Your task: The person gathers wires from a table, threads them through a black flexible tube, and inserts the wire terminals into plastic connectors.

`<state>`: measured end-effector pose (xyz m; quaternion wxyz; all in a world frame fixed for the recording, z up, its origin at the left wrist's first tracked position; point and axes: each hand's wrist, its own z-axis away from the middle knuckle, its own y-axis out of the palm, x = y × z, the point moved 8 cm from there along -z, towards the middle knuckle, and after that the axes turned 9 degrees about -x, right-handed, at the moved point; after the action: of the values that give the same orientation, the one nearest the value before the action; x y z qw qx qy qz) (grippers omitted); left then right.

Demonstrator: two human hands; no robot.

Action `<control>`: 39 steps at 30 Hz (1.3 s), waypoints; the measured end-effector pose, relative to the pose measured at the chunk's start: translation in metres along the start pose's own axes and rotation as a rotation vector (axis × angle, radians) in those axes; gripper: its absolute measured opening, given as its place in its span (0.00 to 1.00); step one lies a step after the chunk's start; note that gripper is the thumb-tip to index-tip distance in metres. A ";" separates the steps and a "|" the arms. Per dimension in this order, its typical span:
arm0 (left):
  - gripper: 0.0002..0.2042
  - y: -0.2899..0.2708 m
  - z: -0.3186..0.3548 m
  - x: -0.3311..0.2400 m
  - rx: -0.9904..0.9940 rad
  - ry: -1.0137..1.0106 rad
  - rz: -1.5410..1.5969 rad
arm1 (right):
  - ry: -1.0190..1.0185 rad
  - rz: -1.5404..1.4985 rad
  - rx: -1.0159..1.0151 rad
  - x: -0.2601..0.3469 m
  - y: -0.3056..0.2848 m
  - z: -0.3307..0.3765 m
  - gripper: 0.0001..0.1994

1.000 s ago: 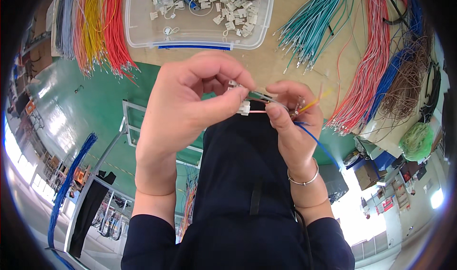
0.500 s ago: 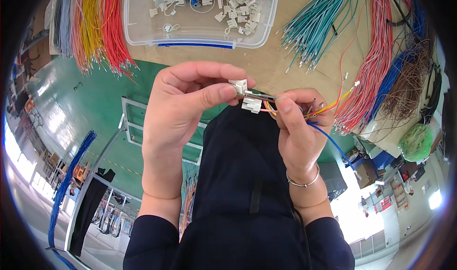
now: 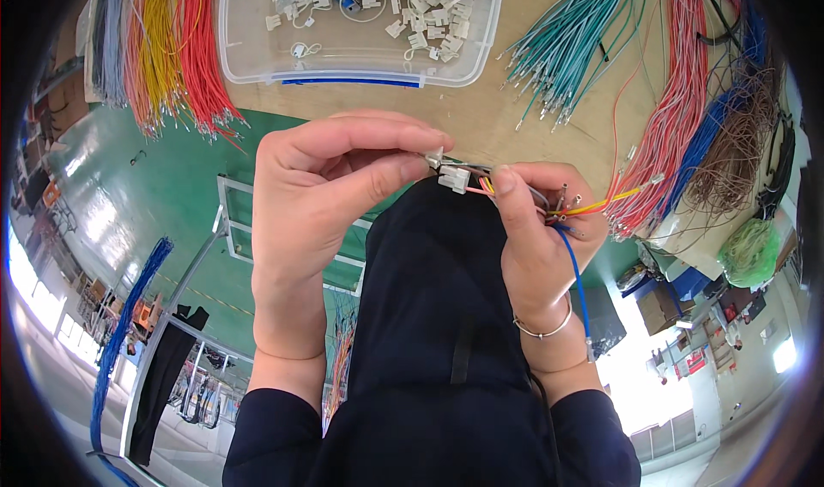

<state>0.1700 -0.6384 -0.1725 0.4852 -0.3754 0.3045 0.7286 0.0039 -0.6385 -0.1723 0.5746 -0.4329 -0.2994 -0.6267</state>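
Observation:
Between thumb and forefinger, my left hand [image 3: 322, 178] pinches a small white connector housing [image 3: 435, 157], mostly covered by the fingertips. Dark wires run from that connector to my right hand [image 3: 549, 221]. A second white connector [image 3: 454, 179] hangs just below, with pink and yellow wires leading into the right fingers. My right hand is closed on this bunch of wires; a blue wire [image 3: 580, 281] droops past the wrist, and a yellow wire [image 3: 614, 202] sticks out to the right. Several crimped wire ends show beside the right palm.
A clear plastic bin [image 3: 360, 77] of white connectors stands at the table's near edge. Red wires [image 3: 202, 58] and yellow wires [image 3: 160, 49] lie left of it. Green wires [image 3: 571, 49], pink wires [image 3: 678, 101] and brown wires [image 3: 730, 161] lie right. A metal frame [image 3: 225, 204] stands below left.
The left fingers have turned and closed further over the upper connector, hiding more of it. The blue wire's free end has swung down beside my right wrist.

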 end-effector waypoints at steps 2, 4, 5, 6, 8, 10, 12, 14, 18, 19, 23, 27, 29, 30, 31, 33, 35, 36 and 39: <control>0.07 -0.001 0.002 -0.001 -0.032 -0.051 0.009 | -0.067 0.087 -0.002 0.004 0.001 -0.001 0.03; 0.07 -0.002 0.003 0.002 -0.062 -0.104 0.018 | -0.054 0.105 0.005 0.006 0.001 0.001 0.03; 0.07 -0.003 0.003 0.003 -0.078 -0.104 0.024 | -0.044 0.119 0.015 0.006 0.002 0.002 0.02; 0.07 -0.004 0.003 0.003 -0.093 -0.104 0.030 | -0.042 0.119 0.012 0.005 0.002 0.003 0.02; 0.07 -0.006 0.001 0.002 -0.085 -0.062 -0.005 | -0.114 0.088 0.029 0.011 0.005 0.005 0.03; 0.07 -0.006 0.000 0.000 -0.075 -0.019 -0.039 | -0.149 0.101 0.029 0.013 0.006 0.005 0.03; 0.08 -0.005 0.002 0.000 -0.054 -0.040 -0.018 | -0.182 0.112 0.030 0.014 0.006 0.006 0.03; 0.08 -0.007 0.001 0.003 -0.030 -0.091 -0.005 | -0.167 0.099 0.011 0.012 0.004 0.005 0.04; 0.08 -0.005 0.005 0.002 -0.045 -0.154 0.059 | -0.189 0.105 -0.002 0.014 0.005 0.006 0.04; 0.08 -0.006 0.005 0.003 -0.040 -0.159 0.056 | -0.192 0.126 0.006 0.015 0.006 0.007 0.04; 0.08 -0.008 0.001 0.002 -0.030 -0.054 -0.046 | -0.279 0.139 0.069 0.015 0.010 0.009 0.05; 0.08 -0.010 0.002 -0.002 -0.044 -0.002 -0.073 | -0.305 0.124 0.046 0.018 0.012 0.009 0.05; 0.08 -0.010 0.004 -0.002 -0.050 -0.016 -0.054 | -0.225 0.115 0.015 0.015 0.010 0.007 0.05; 0.08 -0.010 0.004 -0.002 -0.055 -0.031 -0.033 | -0.224 0.113 0.014 0.017 0.009 0.007 0.05; 0.08 -0.010 0.004 -0.003 -0.055 -0.031 -0.034 | -0.202 0.152 0.087 0.015 0.012 0.008 0.05; 0.07 -0.008 0.004 0.002 -0.040 -0.086 -0.001 | -0.178 0.192 0.158 0.014 0.015 0.009 0.04; 0.07 -0.008 0.005 0.004 -0.041 -0.102 0.015 | -0.179 0.207 0.191 0.014 0.019 0.009 0.04; 0.07 -0.008 0.005 0.006 -0.043 -0.117 0.031 | -0.179 0.207 0.190 0.014 0.019 0.009 0.04; 0.08 -0.006 0.006 0.008 -0.023 -0.093 -0.007 | -0.105 0.136 0.193 0.010 0.019 0.008 0.04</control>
<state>0.1720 -0.6284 -0.1763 0.4973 -0.3477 0.2719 0.7469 0.0241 -0.6389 -0.1620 0.6384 -0.4272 -0.3578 -0.5310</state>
